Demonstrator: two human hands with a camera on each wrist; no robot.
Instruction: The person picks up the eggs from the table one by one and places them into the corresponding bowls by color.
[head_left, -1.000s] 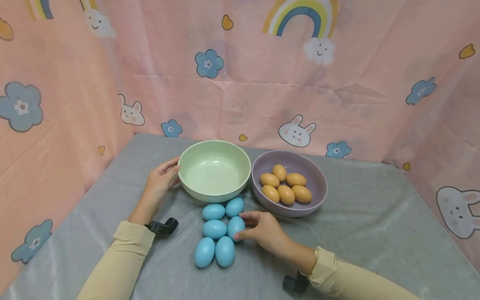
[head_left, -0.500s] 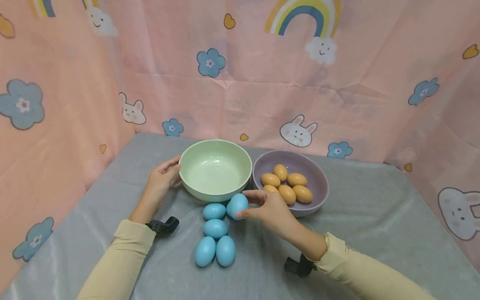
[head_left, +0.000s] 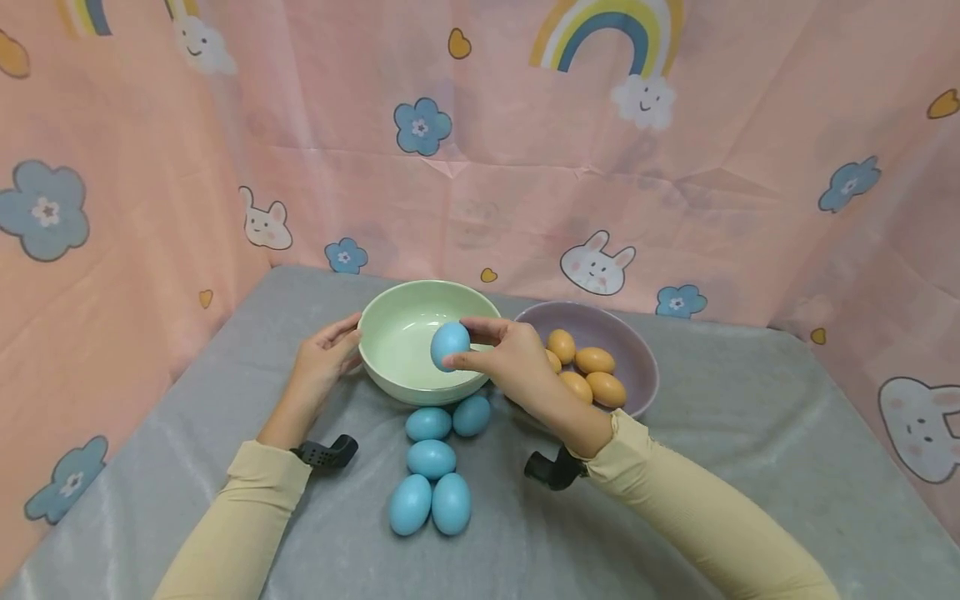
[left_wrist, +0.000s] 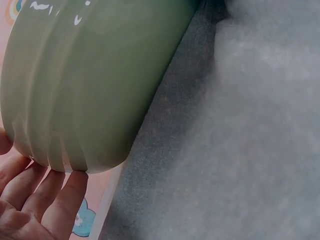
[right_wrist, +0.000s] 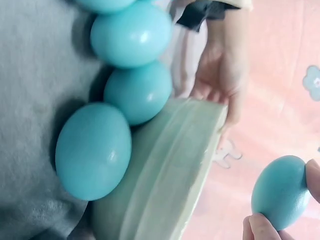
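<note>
My right hand [head_left: 517, 367] pinches a blue egg [head_left: 450, 347] between thumb and fingers, above the light green bowl [head_left: 386, 333]. In the right wrist view that egg [right_wrist: 280, 192] is held at the fingertips, apart from the bowl. My left hand [head_left: 318, 360] touches the green bowl's left side. The left wrist view shows its extended fingers [left_wrist: 65, 205] resting against the ribbed outer wall. Several more blue eggs [head_left: 431, 459] lie on the cloth in front of the bowl, close together. No egg shows in the visible part of the green bowl.
To the right of the green bowl stands a purple bowl [head_left: 641, 367] with several brown eggs [head_left: 595, 360], partly hidden by my right hand. Grey cloth [head_left: 750, 417] covers the table. A pink patterned curtain [head_left: 495, 208] hangs behind and at the sides.
My right hand has lifted one blue egg from the row's right side and carried it up and left over the green bowl. My left hand has stayed at the bowl.
</note>
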